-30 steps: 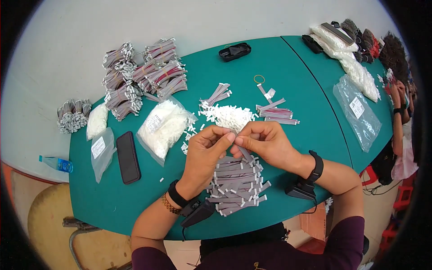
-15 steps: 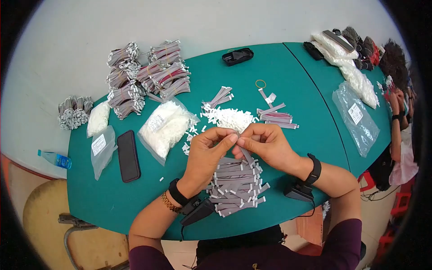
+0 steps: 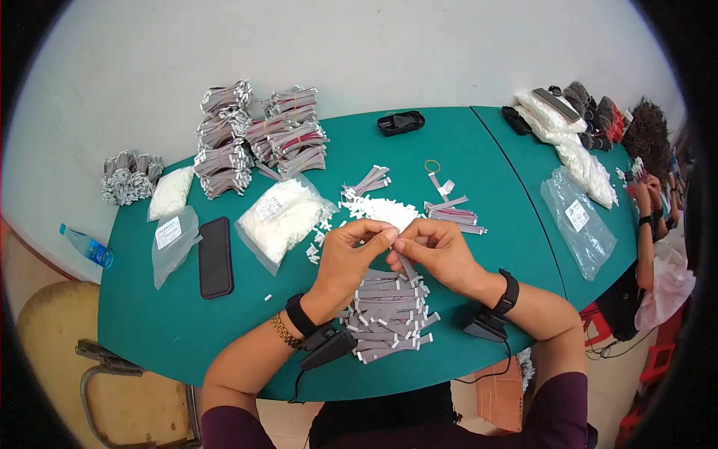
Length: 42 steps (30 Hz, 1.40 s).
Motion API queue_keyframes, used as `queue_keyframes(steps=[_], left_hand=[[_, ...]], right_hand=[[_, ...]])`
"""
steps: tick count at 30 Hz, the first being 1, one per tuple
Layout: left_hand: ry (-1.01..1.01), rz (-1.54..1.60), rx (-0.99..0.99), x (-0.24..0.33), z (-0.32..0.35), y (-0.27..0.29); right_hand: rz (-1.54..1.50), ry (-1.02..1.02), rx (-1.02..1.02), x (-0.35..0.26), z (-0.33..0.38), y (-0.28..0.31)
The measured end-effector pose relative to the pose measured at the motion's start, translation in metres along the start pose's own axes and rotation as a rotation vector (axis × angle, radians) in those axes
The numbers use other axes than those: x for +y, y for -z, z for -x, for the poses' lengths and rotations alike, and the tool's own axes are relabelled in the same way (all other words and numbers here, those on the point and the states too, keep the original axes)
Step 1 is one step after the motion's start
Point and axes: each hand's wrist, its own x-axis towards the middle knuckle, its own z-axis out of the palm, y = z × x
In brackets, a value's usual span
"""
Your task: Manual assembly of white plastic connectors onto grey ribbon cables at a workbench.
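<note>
In front of me, my left hand (image 3: pixel 345 258) and my right hand (image 3: pixel 443 256) meet with thumbs and fingertips pinched together. A short grey ribbon cable (image 3: pixel 406 268) hangs down from the right fingers. Whatever the left fingertips pinch at its upper end is hidden. Under my hands lies a pile of grey ribbon cables (image 3: pixel 389 318) with white connectors on their ends. Just beyond the fingers is a heap of small white connector housings (image 3: pixel 380 209). Smaller groups of ribbon cables lie behind it (image 3: pixel 368 181) and to its right (image 3: pixel 456 215).
Bundled cables (image 3: pixel 224 161) are stacked at the back left. Nearer are a bag of white parts (image 3: pixel 280 213), a phone (image 3: pixel 216 258) and a flat plastic bag (image 3: pixel 176 243). A black pouch (image 3: pixel 401 123) sits at the back. Another person's hand (image 3: pixel 645 196) shows far right.
The view has shifted slightly, so the table sits a little lower at the back. Both hands keep their pinch at the cable's end, with hardly any movement.
</note>
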Motion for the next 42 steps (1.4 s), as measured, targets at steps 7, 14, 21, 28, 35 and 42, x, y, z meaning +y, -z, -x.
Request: queue_keyframes(steps=[7,14,21,28,35,42], left_hand=[[-0.066,0.010,0.009,-0.0011,0.0022,-0.0045],[-0.016,0.104,-0.066,-0.0001,0.0032,-0.0036],[-0.021,0.105,-0.106,-0.0017,-0.0006,-0.0019],[0.003,0.092,-0.088,-0.0031,-0.0025,-0.0005],[0.074,0.094,-0.047,-0.0063,-0.0024,0.0029],[0.101,0.112,-0.047,-0.0068,-0.0049,0.0046]], right_hand=[[0.024,0.028,0.020,-0.0012,0.0006,-0.0043],[0.139,-0.020,0.085,-0.0058,0.0032,-0.0029],[0.058,0.007,0.134,-0.0029,0.0005,0.0020],[0.074,0.005,0.116,-0.0038,0.0005,0.0002],[0.082,0.046,0.125,-0.0028,-0.0006,-0.0002],[0.080,-0.004,0.112,-0.0049,0.0004,0.0011]])
